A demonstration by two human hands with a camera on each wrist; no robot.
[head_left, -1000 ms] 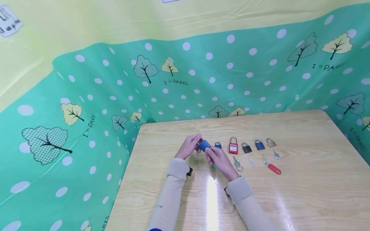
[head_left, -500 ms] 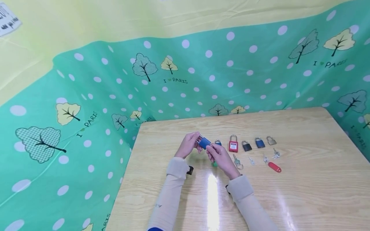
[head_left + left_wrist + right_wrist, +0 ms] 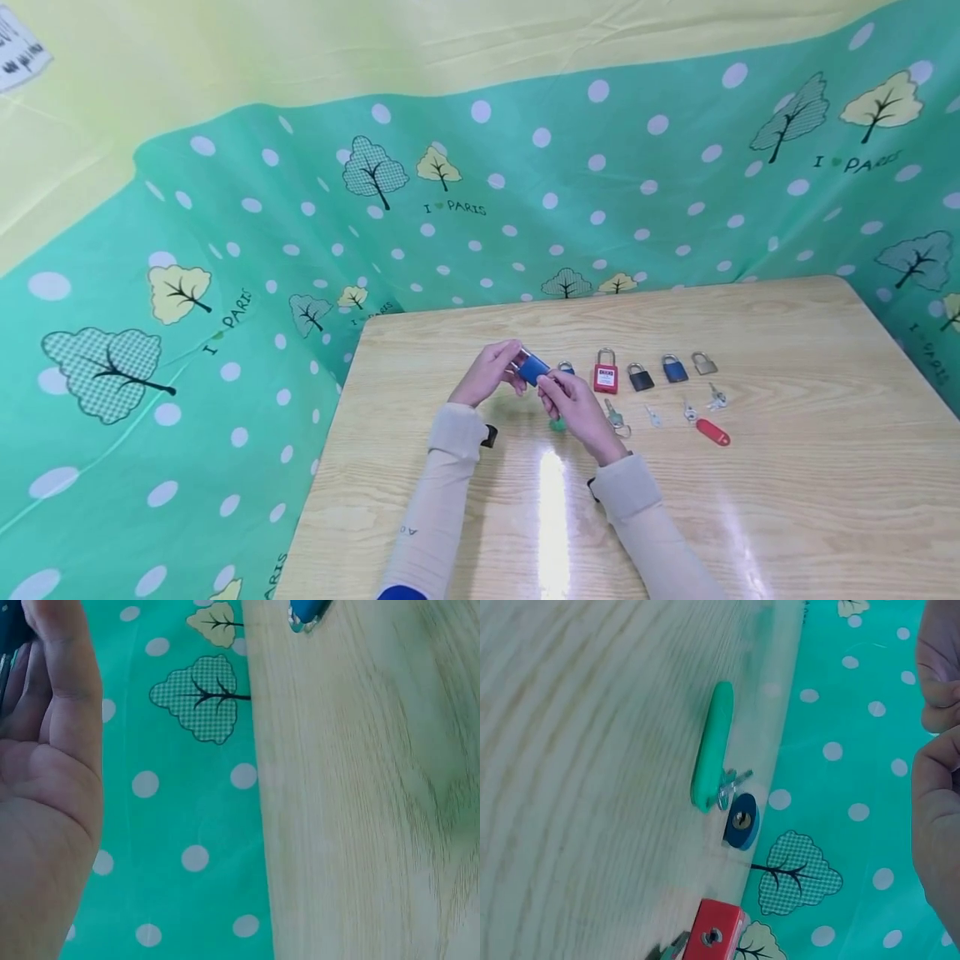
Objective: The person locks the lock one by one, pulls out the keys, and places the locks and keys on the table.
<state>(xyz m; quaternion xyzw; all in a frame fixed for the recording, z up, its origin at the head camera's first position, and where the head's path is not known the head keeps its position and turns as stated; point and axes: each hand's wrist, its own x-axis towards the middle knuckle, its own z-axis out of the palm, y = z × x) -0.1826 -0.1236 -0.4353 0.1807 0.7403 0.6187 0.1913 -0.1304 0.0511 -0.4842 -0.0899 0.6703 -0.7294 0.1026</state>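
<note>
In the head view, my left hand (image 3: 491, 372) holds a blue padlock (image 3: 533, 369) up over the table by its metal shackle end. The shackle points toward the upper left. At the body's opposite end, the curled fingers and thumb of my right hand (image 3: 576, 407) pinch; I cannot tell whether a key is between them. The left wrist view shows my left palm (image 3: 49, 772) and a corner of the padlock (image 3: 11, 626). Both hands reach the right edge of the right wrist view, my right hand (image 3: 939, 817) below, with the padlock out of that view.
Lying on the wooden table (image 3: 787, 467) are another blue padlock (image 3: 741, 823), a green key tag (image 3: 713, 746) with a key, a red padlock (image 3: 605, 377), a black padlock (image 3: 641, 378), a third blue padlock (image 3: 674, 369), a silver padlock (image 3: 703, 364), several loose keys (image 3: 690, 412) and a red tag (image 3: 712, 432).
The held padlock has turned slightly and shifted a little right and up, with both hands staying on it. The view has tipped slightly. Nothing lying on the table has visibly moved.
</note>
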